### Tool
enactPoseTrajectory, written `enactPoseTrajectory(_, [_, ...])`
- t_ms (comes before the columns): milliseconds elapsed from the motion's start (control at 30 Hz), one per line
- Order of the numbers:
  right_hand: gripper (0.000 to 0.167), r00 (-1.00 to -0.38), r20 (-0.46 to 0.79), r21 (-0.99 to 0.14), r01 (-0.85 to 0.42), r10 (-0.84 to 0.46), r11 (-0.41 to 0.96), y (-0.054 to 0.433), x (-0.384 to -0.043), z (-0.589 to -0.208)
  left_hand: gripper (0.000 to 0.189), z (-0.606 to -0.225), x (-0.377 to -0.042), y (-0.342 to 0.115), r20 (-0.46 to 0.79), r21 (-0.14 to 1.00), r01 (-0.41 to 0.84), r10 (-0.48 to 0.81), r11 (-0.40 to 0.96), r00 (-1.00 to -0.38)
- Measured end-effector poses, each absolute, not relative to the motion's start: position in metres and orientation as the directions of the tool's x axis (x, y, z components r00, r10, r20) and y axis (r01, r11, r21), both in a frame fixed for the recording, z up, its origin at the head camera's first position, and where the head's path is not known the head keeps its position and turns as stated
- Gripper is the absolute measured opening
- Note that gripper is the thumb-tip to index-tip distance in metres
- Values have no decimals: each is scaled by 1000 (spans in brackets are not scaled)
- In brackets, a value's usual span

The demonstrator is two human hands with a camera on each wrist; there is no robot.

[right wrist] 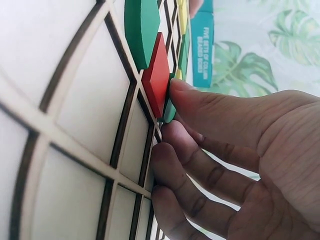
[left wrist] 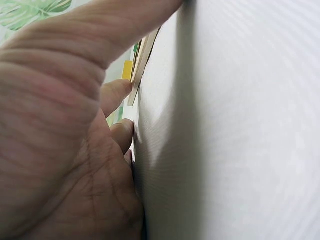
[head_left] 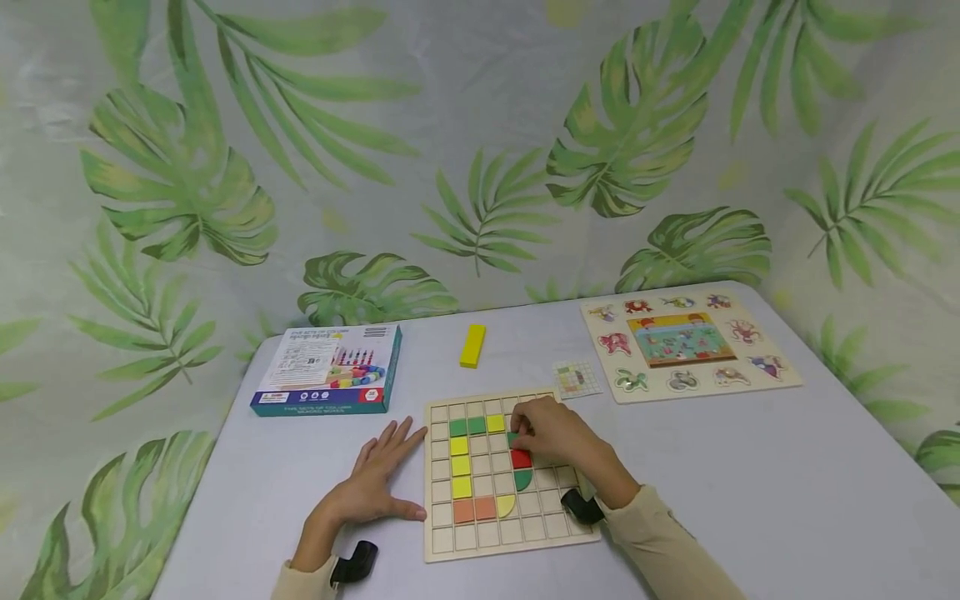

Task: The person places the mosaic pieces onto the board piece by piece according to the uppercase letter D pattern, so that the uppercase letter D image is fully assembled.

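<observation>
A wooden grid board [head_left: 465, 540] lies flat on the white table, with coloured tiles set in its cells. My right hand [head_left: 553, 432] is over its right part, pinching a green tile [right wrist: 171, 106] between thumb and fingers, right beside a red square tile [head_left: 521, 459]. Below the red one sits a green quarter-circle tile [head_left: 522, 479]. Yellow tiles [head_left: 461, 466] form a column on the left, and two orange tiles [head_left: 475, 509] and a yellow quarter-circle [head_left: 506, 506] run along the bottom. My left hand [head_left: 375, 477] rests with fingers spread at the board's left edge, fingertips right at the rim.
A small pattern card [head_left: 577, 379] touches the board's upper right corner. Behind the board lies a yellow block [head_left: 472, 346]. A toy box [head_left: 327, 371] stands at the back left, and a sea-animal puzzle board [head_left: 690, 379] at the back right. Leaf-print cloth [head_left: 480, 208] hangs behind.
</observation>
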State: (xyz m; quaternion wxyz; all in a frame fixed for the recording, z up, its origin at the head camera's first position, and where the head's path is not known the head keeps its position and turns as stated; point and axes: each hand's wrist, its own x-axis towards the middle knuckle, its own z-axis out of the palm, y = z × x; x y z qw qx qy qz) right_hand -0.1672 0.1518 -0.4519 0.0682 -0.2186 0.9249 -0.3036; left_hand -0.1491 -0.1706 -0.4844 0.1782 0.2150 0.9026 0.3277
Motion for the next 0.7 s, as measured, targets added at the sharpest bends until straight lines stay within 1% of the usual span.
enactPoseTrajectory(200, [14, -901, -7, -572, -351, -433, 742, 150, -167, -454, 118, -482, -149, -171, -172, 682, 270, 507, 680, -845])
enactPoseTrajectory(467, [16, -921, -40, -547, -305, -388, 779, 147, -166, -452, 118, -482, -147, -169, -184, 675, 259, 497, 691, -848])
enactPoseTrajectory(700, [15, -924, -46, -537, -297, -379, 789, 148, -165, -450, 118, -481, -147, -169, -190, 673, 256, 496, 694, -847])
